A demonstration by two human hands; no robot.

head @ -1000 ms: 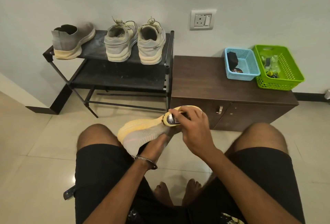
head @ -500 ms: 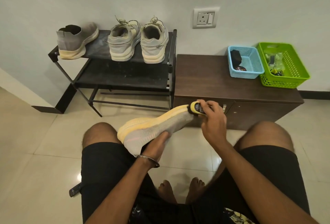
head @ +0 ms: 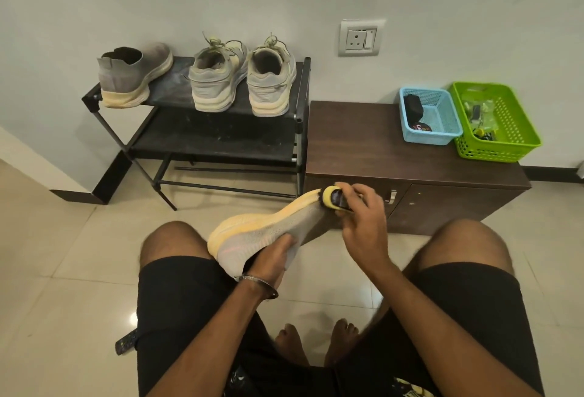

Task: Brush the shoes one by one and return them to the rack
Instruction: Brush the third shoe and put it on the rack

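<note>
Centre frame, my left hand [head: 274,257] grips the light, soft knit shoe [head: 268,226] by its collar, best hold there, while my right hand [head: 363,222] pinches the brush [head: 335,200] on its toe.

Knit grey cloth on the held shoe [head: 268,232], with a matt yellowed rubbery sole. Yellow plastic brush [head: 335,200], dark bristles. Black matt metal rack [head: 221,140], dusty shelves. Dark wood-grain cabinet [head: 379,143], satin finish, at 3 o'clock of it. Perforated plastic baskets, blue [head: 439,118] and green [head: 505,131]. Glossy cream floor tiles [head: 63,270].
</note>
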